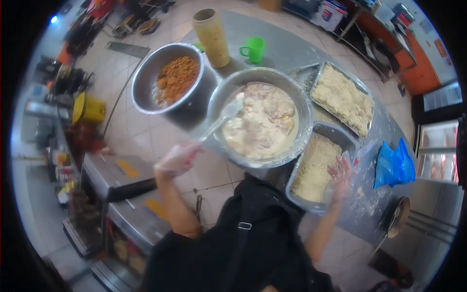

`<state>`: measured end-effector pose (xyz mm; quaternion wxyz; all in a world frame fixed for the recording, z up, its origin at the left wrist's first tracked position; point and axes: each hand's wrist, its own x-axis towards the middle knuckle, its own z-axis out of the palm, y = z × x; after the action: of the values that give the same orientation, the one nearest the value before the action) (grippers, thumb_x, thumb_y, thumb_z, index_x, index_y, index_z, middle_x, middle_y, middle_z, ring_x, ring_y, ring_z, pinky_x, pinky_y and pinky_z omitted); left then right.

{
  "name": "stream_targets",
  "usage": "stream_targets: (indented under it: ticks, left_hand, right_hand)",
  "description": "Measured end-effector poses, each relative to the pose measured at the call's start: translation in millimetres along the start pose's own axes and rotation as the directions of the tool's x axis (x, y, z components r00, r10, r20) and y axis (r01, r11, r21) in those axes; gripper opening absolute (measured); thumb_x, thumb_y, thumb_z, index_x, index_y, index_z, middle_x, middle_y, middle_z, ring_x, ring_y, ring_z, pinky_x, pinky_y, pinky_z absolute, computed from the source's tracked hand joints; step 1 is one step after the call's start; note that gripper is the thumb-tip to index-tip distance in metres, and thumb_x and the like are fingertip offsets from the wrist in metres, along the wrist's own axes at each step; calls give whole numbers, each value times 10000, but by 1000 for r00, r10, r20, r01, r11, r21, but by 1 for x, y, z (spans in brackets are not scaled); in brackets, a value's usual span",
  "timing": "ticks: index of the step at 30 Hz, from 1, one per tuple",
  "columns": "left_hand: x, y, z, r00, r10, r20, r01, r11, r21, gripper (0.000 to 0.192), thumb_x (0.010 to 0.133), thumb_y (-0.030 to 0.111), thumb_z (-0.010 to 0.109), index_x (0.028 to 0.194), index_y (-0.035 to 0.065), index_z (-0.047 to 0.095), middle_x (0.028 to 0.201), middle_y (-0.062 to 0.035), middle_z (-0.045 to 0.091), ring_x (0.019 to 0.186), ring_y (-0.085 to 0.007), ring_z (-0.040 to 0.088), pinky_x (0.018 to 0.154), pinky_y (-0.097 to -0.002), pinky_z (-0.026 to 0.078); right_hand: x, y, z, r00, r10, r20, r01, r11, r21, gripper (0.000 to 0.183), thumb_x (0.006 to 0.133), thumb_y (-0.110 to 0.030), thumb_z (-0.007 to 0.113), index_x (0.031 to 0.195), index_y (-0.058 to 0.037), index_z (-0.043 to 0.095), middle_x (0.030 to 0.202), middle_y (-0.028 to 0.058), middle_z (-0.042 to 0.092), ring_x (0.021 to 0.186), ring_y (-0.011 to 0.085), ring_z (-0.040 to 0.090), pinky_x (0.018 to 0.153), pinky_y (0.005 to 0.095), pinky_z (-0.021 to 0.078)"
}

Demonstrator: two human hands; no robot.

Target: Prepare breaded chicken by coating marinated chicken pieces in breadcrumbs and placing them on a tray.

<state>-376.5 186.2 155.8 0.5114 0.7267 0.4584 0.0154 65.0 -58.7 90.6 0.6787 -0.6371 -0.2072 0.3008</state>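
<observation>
My left hand (178,159), in a clear plastic glove, grips the handle of a large pale spoon or spatula (232,108). The utensil's head dips into a wide metal bowl (307,120) of creamy batter (248,137), where lumpy pieces, apparently raw meat, lie half covered. Also gloved, my right hand (341,177) hovers at the right side of a grey plastic tub (292,188), fingers apart and nothing in it. Pale flour or crumbs (315,160) fill part of that tub. I cannot tell whether the right hand touches the tub's contents.
A metal pot (146,85) holds orange-brown powder. Behind stand a cling-film roll (211,40) and a green mug (255,50). A tray (370,122) of coated pieces and a blue plastic bag (396,166) lie to the right on the metal table (292,40). Lidded steel units (116,171) stand left.
</observation>
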Motion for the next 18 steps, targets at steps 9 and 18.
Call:
stream_targets:
  ticks: [9, 18]
  left_hand:
    - [19, 4, 6, 984, -129, 121, 139, 987, -84, 299, 794, 37, 596, 1089, 49, 636, 729, -7, 514, 580, -93, 488, 464, -235, 381]
    - [18, -22, 19, 992, -84, 95, 78, 995, 59, 301, 936, 251, 554, 1168, 66, 601, 656, -12, 522, 458, -95, 449, 379, -245, 359]
  right_hand:
    - [-5, -2, 0, 997, 43, -63, -42, 999, 27, 582, 1050, -449, 342, 1359, 26, 477, 1282, 192, 594, 962, 261, 657, 874, 372, 495]
    - [1, 11, -21, 996, 88, -29, -87, 996, 4, 606, 1044, -496, 334, 1374, 1, 436, 1312, 164, 569, 969, 225, 624, 883, 365, 479]
